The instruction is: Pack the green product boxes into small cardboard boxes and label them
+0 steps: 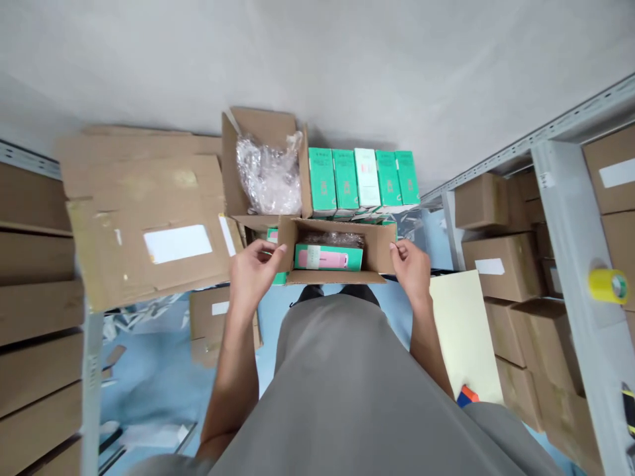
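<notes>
An open cardboard box (337, 278) stands upright in front of my body with its flaps raised. Inside it lie a green box with a pink printed picture (329, 258) and, behind that, some bubble wrap (337, 239). My left hand (254, 270) is closed at the left flap, thumb and fingertips at its edge. At the opposite end, my right hand (411, 266) pinches the edge of the right flap between thumb and fingers. Part of another green box (280, 278) shows beside my left hand, mostly hidden.
Behind stands a larger carton (262, 120) filled with bubble wrap. Several green boxes (346, 178), with a white one (367, 177) among them, stand in a row to its right. Flattened cardboard (129, 178) lies left. Shelves of cartons flank both sides; yellow tape (606, 285) is at right.
</notes>
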`<state>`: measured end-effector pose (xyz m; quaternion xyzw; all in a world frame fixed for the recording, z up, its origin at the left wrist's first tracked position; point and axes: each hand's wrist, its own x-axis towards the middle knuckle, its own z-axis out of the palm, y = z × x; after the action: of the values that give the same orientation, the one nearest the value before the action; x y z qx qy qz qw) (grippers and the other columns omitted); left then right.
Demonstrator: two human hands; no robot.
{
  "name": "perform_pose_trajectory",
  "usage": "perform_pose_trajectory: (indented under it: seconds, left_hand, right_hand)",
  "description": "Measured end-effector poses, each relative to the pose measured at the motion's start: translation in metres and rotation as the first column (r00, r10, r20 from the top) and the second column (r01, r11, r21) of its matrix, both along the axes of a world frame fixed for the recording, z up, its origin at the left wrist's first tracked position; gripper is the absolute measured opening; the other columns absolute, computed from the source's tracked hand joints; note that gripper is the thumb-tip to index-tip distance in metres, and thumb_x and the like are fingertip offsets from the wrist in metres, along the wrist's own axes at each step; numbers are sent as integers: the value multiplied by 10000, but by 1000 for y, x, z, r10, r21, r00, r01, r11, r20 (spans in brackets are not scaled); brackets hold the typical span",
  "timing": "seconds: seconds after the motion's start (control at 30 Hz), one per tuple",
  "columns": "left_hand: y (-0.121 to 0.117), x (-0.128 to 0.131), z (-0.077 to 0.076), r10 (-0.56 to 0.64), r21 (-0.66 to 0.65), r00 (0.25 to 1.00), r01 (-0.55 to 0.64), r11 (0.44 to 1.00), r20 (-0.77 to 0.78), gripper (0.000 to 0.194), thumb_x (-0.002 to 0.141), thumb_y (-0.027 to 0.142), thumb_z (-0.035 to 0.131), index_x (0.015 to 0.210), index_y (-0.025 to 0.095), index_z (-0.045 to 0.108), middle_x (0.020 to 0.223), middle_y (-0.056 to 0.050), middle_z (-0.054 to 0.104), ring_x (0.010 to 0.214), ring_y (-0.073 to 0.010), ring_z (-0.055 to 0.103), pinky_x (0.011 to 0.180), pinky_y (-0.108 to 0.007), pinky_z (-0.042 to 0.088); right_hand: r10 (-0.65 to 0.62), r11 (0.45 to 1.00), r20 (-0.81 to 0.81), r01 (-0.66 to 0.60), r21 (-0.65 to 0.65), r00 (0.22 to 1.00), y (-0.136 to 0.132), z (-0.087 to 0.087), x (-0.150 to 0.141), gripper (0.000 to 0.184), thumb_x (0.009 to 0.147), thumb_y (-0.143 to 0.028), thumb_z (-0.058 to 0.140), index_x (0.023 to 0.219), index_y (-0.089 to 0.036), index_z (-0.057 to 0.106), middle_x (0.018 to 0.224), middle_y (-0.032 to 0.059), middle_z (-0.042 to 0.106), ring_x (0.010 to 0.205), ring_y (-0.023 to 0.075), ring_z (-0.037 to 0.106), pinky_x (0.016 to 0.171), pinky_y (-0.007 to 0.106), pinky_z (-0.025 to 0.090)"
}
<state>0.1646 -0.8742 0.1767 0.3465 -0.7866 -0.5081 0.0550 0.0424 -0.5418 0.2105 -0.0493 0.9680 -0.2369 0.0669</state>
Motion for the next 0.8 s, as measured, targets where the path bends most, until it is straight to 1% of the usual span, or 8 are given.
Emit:
perform_pose_trajectory:
  seconds: [0.2,0.33,0.4,0.47,0.53,0.63,0.73,0.8]
  left_hand:
    - [-35,-26,-16,-88,50,993,92,995,-77,444,870,602,790,1075,210,757,1035,-80,815,892,-231,770,816,-341,624]
    - [-75,-82,-36,-107,-241,976,59,969,-192,470,941,588,713,1238,230,783,1247,-125,775,1215,-276,750,1078,-417,621]
    - [-93,-115,-52,-117,-342,979,54,938,-165,466,900,592,723,1143,205,813,1147,-108,760,1317,-298,719,1184,-462,553]
    - [-105,-142,-65,-105,-343,991,70,937,-86,379,841,598,736,895,225,776,863,-55,711,1181,-293,776,1101,-444,576]
    - [-110,-156,-67,-89,-352,996,89,932,17,295,823,525,734,703,267,658,656,-37,630,1044,-322,799,1020,-454,591]
    - [-106,-150,-41,-64,-407,997,80,910,53,218,855,411,706,702,261,664,624,-77,661,973,-371,791,991,-512,589]
    - [-95,-123,10,-72,-461,994,27,887,-81,249,933,454,694,902,235,809,845,-110,800,991,-382,797,1028,-568,594]
    - [-83,-104,47,-65,-404,971,-34,914,-230,292,953,515,759,1035,248,847,1055,-92,851,1054,-358,811,1075,-581,612]
  right_hand:
    - [-3,1000,13,3,-5,1000,-4,1,-8,324,1045,-508,551,891,-248,669,864,84,804,799,263,737,777,352,488]
    - [-21,1000,30,22,-15,999,-5,3,-4,322,1042,-516,559,894,-253,670,871,81,811,808,261,748,788,355,505]
    - [-40,999,36,40,-21,999,-6,4,-1,317,1039,-514,559,900,-254,676,891,84,820,818,263,754,796,359,516]
    - [-59,998,42,60,-33,997,-7,4,2,324,1038,-522,553,909,-255,685,896,81,823,822,263,758,797,360,524]
    - [-73,996,54,76,-50,996,-7,4,4,341,1034,-540,552,908,-256,694,871,73,816,803,259,755,784,358,527]
    - [-98,993,66,102,-67,993,-8,4,7,356,1024,-555,568,913,-252,716,854,69,816,768,254,750,767,361,538]
    - [-116,990,55,120,-76,992,-8,6,9,338,1032,-529,587,980,-239,752,916,83,839,800,260,772,783,376,579]
    - [-125,988,1,125,-90,992,-11,11,8,316,1035,-505,618,1069,-229,769,1031,112,849,928,288,799,837,404,619]
